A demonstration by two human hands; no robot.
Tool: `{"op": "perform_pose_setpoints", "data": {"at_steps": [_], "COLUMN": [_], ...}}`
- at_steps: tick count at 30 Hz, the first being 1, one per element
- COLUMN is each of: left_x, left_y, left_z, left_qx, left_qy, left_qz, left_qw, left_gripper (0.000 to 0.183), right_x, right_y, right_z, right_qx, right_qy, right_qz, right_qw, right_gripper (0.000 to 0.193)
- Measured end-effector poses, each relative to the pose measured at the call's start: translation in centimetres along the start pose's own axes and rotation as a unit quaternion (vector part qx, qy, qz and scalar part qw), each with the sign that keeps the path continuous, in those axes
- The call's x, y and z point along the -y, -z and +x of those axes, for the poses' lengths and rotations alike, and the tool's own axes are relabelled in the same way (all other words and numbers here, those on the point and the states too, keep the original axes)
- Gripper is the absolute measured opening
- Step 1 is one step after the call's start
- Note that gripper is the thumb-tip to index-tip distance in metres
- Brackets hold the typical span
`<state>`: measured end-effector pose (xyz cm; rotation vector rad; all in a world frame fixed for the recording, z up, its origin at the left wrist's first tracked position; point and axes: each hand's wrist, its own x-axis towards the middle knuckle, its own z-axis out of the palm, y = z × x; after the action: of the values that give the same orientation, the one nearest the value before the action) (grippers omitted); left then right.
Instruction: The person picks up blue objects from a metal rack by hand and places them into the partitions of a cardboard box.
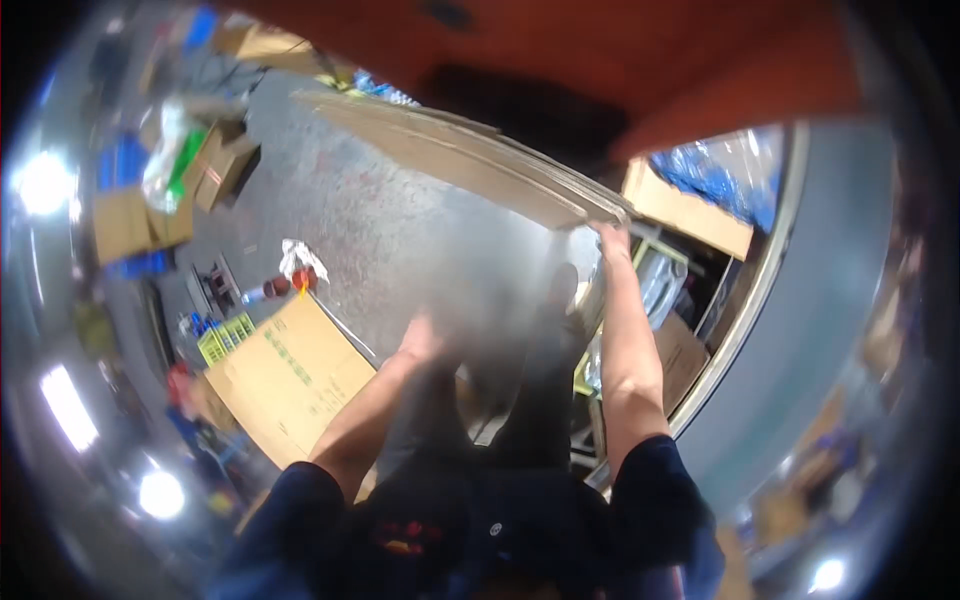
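A long stack of flattened cardboard [470, 160] stands on its edge across the grey floor in front of me, its layered rim upward. My right hand [612, 240] is at the near right end of the stack, its fingers bent over the corner. My left hand [422, 338] hangs low over the floor beside my leg, apart from the cardboard. Motion smears its fingers, so their pose is hidden. A closed cardboard box [290, 375] with green print lies to the left of that forearm.
A metal bench [840, 240] runs along my right, with shelving and boxes under it. One open carton [690, 215] there holds blue plastic wrap. On the left are a yellow-green crate [226, 338], a white cloth [296, 256] and more cartons [140, 222]. Something red-orange covers the top.
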<state>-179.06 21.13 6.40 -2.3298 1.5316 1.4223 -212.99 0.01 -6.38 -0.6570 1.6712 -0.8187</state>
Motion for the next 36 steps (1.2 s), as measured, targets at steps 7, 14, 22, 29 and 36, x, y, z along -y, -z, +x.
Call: {"op": "perform_pose_setpoints", "data": {"at_steps": [7, 14, 22, 29, 36], "left_x": [7.1, 24.9, 38.1, 37.9, 36.4], "left_y": [3.7, 3.5, -1.3, 8.4, 22.1], "left_z": [-8.0, -19.9, -29.1, -19.7, -14.2], "left_qx": [0.004, -0.152, -0.187, -0.289, -0.339], "left_qy": [0.035, 0.118, 0.397, 0.331, 0.259], "left_qz": [-0.153, -0.190, -0.421, -0.519, -0.612], "left_qw": [0.988, 0.963, 0.794, 0.733, 0.666], "left_gripper": [0.046, 0.050, 0.040, 0.042, 0.043], "right_x": [-6.5, -11.7, 5.2, 12.3, 13.6], "right_y": [9.5, 1.0, -29.5, -51.2, -71.7], "right_z": [-6.7, -22.0, -27.4, -21.5, -20.6], "right_qx": [-0.050, 0.182, 0.307, 0.342, 0.422], "right_qy": [0.018, -0.185, -0.149, -0.135, -0.024], "right_qz": [-0.376, -0.507, -0.432, -0.432, -0.629], "right_qw": [0.925, 0.822, 0.835, 0.824, 0.652], "right_gripper": [0.049, 0.042, 0.045, 0.041, 0.041]}}
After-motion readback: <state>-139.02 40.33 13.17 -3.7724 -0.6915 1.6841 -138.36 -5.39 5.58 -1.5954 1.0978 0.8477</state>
